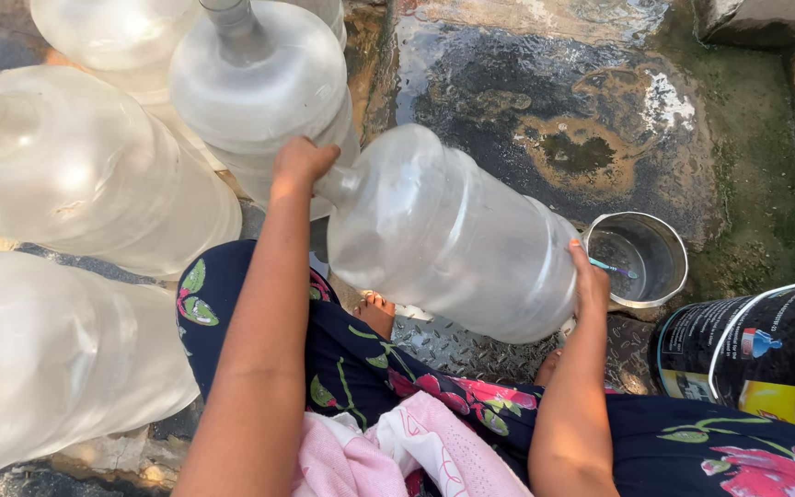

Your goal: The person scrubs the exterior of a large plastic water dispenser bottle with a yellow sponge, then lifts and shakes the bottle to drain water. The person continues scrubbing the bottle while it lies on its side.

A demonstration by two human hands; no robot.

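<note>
While the left hand (301, 164) grips its narrow neck, the right hand (591, 285) cups the ribbed translucent plastic jug (443, 235) by its base.

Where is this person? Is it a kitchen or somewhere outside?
Probably outside, at a spot for washing or filling jugs. The ground is wet, stained stone with green growth, several big clear water jugs crowd around, and a steel pot sits on the ground.
</note>
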